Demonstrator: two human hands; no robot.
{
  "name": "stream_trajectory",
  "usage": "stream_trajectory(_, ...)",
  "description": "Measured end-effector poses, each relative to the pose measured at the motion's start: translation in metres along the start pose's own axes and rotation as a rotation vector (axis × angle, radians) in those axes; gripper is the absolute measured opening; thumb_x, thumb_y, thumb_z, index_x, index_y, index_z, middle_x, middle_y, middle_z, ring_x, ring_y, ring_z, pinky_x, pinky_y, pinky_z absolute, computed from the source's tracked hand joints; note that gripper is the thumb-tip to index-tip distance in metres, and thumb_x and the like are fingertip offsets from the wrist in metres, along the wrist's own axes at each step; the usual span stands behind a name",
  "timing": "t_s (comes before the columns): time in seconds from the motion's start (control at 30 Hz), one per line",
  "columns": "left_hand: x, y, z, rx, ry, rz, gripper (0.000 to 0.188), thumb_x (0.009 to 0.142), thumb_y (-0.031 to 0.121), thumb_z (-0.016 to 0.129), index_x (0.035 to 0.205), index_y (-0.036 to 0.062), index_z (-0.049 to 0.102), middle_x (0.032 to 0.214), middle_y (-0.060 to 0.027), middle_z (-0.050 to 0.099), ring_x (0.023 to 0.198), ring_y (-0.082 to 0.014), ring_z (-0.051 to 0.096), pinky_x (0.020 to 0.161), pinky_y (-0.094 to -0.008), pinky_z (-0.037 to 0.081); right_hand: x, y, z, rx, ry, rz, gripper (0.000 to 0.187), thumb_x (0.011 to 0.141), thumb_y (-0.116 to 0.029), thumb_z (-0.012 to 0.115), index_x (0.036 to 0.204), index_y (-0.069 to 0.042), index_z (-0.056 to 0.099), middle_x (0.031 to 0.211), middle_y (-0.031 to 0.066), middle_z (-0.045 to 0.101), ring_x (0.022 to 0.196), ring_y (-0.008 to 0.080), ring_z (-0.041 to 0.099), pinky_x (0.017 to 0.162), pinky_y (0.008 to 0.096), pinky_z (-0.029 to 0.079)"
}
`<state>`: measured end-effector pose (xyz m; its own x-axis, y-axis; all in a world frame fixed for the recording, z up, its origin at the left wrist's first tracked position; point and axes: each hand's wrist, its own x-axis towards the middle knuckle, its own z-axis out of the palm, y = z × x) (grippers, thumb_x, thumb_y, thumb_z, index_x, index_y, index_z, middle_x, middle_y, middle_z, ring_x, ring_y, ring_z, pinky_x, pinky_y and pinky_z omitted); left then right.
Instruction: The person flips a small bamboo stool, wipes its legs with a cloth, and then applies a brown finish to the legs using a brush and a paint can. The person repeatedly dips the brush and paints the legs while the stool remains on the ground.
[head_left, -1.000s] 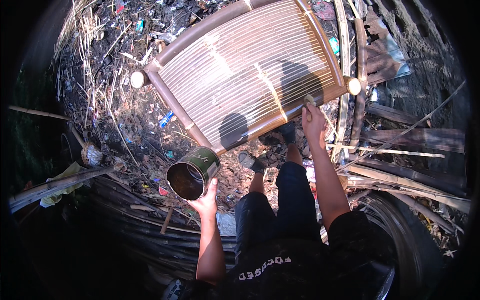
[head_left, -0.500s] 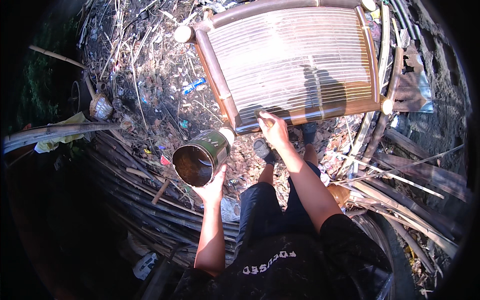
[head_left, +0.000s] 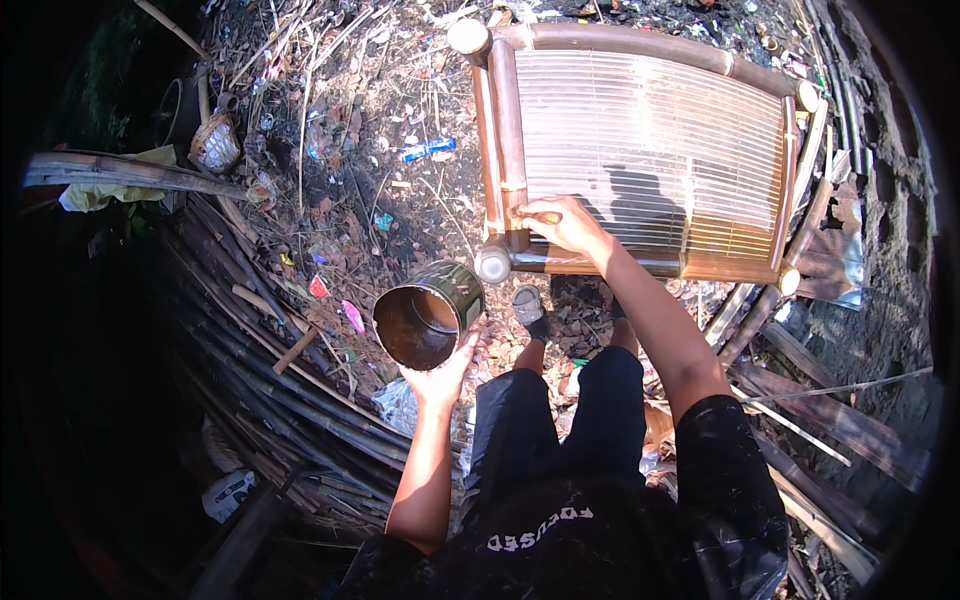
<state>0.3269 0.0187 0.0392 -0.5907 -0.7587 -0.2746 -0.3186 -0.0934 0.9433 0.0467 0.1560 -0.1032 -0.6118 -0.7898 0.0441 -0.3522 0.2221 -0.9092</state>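
My left hand (head_left: 438, 377) grips a dark green tin can (head_left: 466, 296) from below, its open mouth tilted toward me. Brown stains or liquid show inside. In my right hand (head_left: 575, 230) is a small brush (head_left: 543, 217) with a light brown handle; fingers cover part of it. Its tip touches the left side of a bamboo bench (head_left: 640, 40), close to the near left corner. The bench has a slatted top and thick round poles for a frame. Its near pole (head_left: 570, 262) looks dark and glossy. The can is apart from the bench, just below that corner.
Long bamboo poles (head_left: 290, 385) lie stacked on my left. More split bamboo (head_left: 840, 430) lies at the right beside a rough wall (head_left: 880, 190). Dry leaves and litter, including a blue wrapper (head_left: 429, 150), cover the ground. A woven basket (head_left: 215, 143) sits at far left.
My right hand has moved the brush left, from the bench's near pole to its left side pole. My left hand still holds the can. The whole view has shifted, putting the bench farther right.
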Motion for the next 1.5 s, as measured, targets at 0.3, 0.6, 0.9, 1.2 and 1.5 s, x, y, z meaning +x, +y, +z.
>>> stream_trajectory(0.3,-0.002,-0.018,-0.027,0.067,0.101,0.081,0.066,0.069,-0.002,0.084,0.126,-0.0035,0.051,0.118,-0.0121,0.061,0.104,-0.0196,0.061,0.091,-0.0350,0.052,-0.025,-0.006,0.036,0.187,0.117,0.556,0.027,0.089,-0.022,0.070,0.105,-0.001,0.069,0.094,0.0120,0.073,0.082,0.0187,0.070,0.076,0.0299,0.055)
stream_trajectory(0.6,0.001,-0.032,-0.039,0.024,0.106,-0.077,0.094,0.061,0.017,0.093,0.135,-0.0017,0.040,0.128,-0.0145,0.054,0.117,-0.0238,0.054,0.102,-0.0381,0.044,0.127,-0.025,-0.025,-0.088,0.177,0.150,0.025,0.091,-0.018,0.065,0.113,-0.006,0.068,0.099,0.0148,0.071,0.085,0.0275,0.069,0.076,0.0304,0.054)
stream_trajectory(0.9,0.015,-0.022,-0.034,0.076,0.160,0.058,0.106,0.054,0.026,0.096,0.137,-0.0012,0.035,0.131,-0.0167,0.052,0.121,-0.0268,0.053,0.105,-0.0414,0.042,0.148,-0.010,-0.022,-0.015,0.401,0.182,0.024,0.091,-0.016,0.067,0.109,-0.001,0.070,0.098,0.0126,0.074,0.086,0.0143,0.069,0.075,0.0283,0.053)
stream_trajectory(1.2,0.019,-0.027,-0.021,-0.142,0.186,-0.075,0.099,0.058,0.019,0.094,0.136,-0.0029,0.037,0.130,-0.0169,0.052,0.118,-0.0255,0.054,0.103,-0.0404,0.045,0.217,-0.008,-0.058,-0.106,0.393,0.214,0.025,0.088,-0.024,0.070,0.102,-0.003,0.072,0.088,0.0113,0.073,0.081,0.0185,0.068,0.077,0.0321,0.052)
stream_trajectory(1.5,0.035,0.023,0.035,-0.222,0.271,-0.186,0.095,0.063,0.004,0.089,0.139,-0.0029,0.032,0.129,-0.0151,0.054,0.115,-0.0236,0.056,0.101,-0.0388,0.047,0.205,0.007,-0.077,-0.132,0.135,0.197,0.023,0.087,-0.023,0.070,0.100,-0.004,0.073,0.089,0.0120,0.073,0.080,0.0169,0.070,0.073,0.0305,0.052)
